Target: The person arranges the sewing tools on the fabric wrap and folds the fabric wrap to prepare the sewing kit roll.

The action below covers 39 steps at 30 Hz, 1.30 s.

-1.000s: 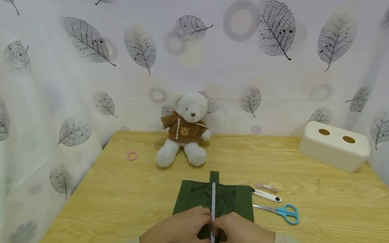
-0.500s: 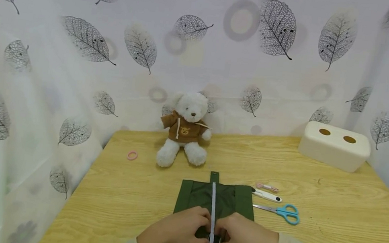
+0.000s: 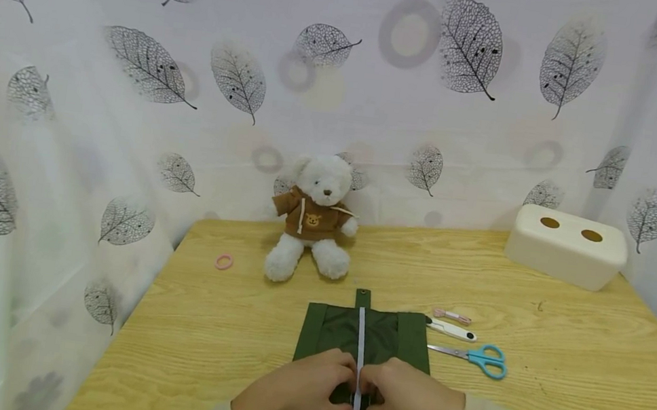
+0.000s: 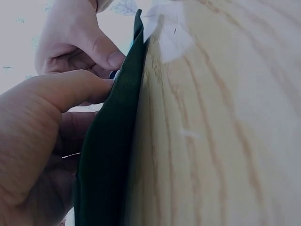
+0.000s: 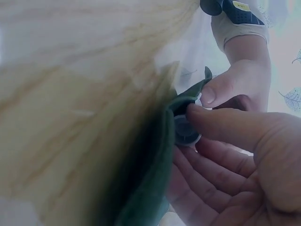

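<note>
A dark green fabric piece (image 3: 344,330) lies flat, with a snap tab at its far edge and a pale strip (image 3: 361,335) down its middle. At the strip's near end is a small dark spool-like thing (image 3: 364,406), whose pale round end shows in the right wrist view. My left hand (image 3: 321,385) has curled fingers pinching it from the left. From the right my right hand (image 3: 404,392) grips it, thumb against its round end. In the left wrist view both thumbs meet at the fabric's near edge. The fingers hide most of the spool-like thing.
Right of the fabric lie blue-handled scissors (image 3: 484,359), a white-handled tool (image 3: 451,329) and a small pink bundle (image 3: 451,316). A white teddy bear (image 3: 313,220) sits behind, with a pink ring (image 3: 224,261) to its left. A cream box (image 3: 565,251) stands far right.
My right hand has shifted slightly right, baring more of the dark spool-like thing, then back left. The pale strip's near end, bent a second ago, now lies straighter. My left hand barely moves.
</note>
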Available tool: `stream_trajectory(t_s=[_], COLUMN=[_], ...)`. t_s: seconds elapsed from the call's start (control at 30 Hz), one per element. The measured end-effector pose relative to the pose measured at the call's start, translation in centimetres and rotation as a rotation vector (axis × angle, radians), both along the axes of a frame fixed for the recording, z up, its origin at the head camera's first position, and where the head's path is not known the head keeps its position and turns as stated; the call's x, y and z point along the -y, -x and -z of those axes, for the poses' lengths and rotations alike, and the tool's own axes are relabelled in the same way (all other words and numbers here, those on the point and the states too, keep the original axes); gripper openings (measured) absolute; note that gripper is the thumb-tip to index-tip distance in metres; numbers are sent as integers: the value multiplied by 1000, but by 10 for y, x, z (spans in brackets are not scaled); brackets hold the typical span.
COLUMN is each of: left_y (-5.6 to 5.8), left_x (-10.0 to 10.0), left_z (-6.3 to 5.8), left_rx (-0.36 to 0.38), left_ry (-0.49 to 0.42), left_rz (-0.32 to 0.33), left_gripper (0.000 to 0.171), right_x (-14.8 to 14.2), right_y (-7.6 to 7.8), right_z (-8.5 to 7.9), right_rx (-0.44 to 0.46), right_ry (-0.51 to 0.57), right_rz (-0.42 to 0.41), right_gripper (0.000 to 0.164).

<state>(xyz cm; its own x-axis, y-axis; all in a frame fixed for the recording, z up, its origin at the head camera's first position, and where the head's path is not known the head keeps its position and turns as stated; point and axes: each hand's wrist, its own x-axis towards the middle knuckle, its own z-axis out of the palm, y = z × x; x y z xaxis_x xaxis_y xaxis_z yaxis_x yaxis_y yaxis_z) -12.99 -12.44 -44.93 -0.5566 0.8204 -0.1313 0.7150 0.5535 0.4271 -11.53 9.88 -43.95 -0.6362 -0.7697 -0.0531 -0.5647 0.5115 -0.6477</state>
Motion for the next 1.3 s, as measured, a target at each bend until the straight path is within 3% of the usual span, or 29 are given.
stream_trajectory(t_s=[0.67, 0.93, 1.07, 1.3], left_y=[-4, -7, -7, -3], left_x=[-4, -10, -10, -8], left_z=[-3, 0, -1, -7], left_rx=[-25, -111, -87, -84], left_ry=[19, 53, 62, 69], left_rz=[-16, -38, -38, 19], left_gripper=[19, 25, 23, 20], right_x=[5, -9, -28, -75], right_y=[-1, 7, 12, 24], right_z=[0, -3, -11, -22], right_rx=[-32, -113, -109, -203], right_ry=[-9, 15, 7, -15], right_rz=[-6, -60, -3, 196], right_gripper=[13, 14, 8, 7])
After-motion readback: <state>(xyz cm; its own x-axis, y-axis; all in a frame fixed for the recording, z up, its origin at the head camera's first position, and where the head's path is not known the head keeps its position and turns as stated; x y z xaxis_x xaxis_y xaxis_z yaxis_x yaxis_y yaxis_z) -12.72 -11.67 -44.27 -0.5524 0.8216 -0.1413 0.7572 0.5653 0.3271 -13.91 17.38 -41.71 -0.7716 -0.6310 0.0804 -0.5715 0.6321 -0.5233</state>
